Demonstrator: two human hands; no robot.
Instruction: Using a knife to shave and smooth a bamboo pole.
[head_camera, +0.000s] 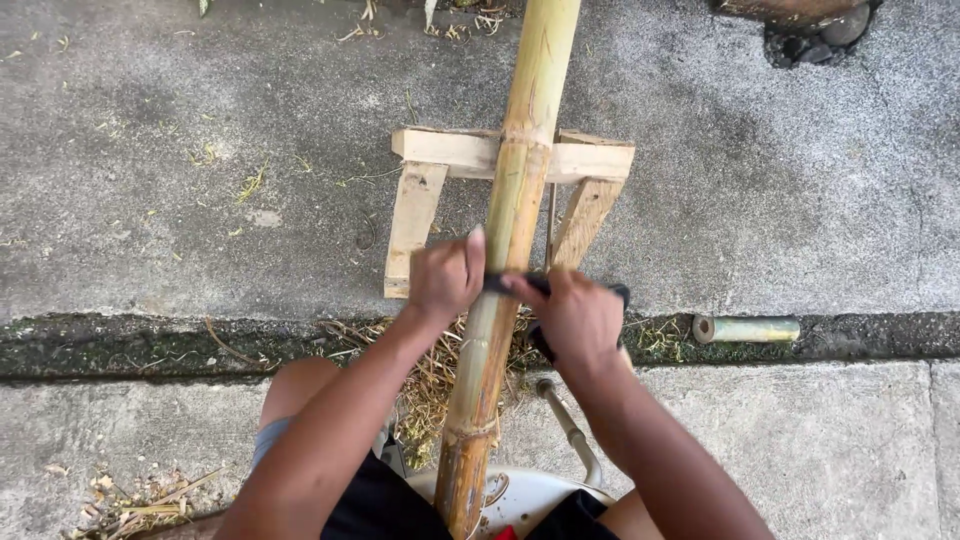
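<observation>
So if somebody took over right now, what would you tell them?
Left hand: gripping one end of a dark blade against the bamboo pole.
Right hand: gripping the blade's other end.
The pole lies over a wooden stand and runs back between the knees.
Done: shavings already lie in the gutter below.
Left: cannot tell how much of the pole is still unscraped.
A short bamboo piece lies to the right.

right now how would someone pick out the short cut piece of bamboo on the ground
Follow the dark gutter strip across the concrete to the right of the long bamboo pole. The short bamboo piece lies there alone, pale green, lying flat, with one open hollow end.
</observation>
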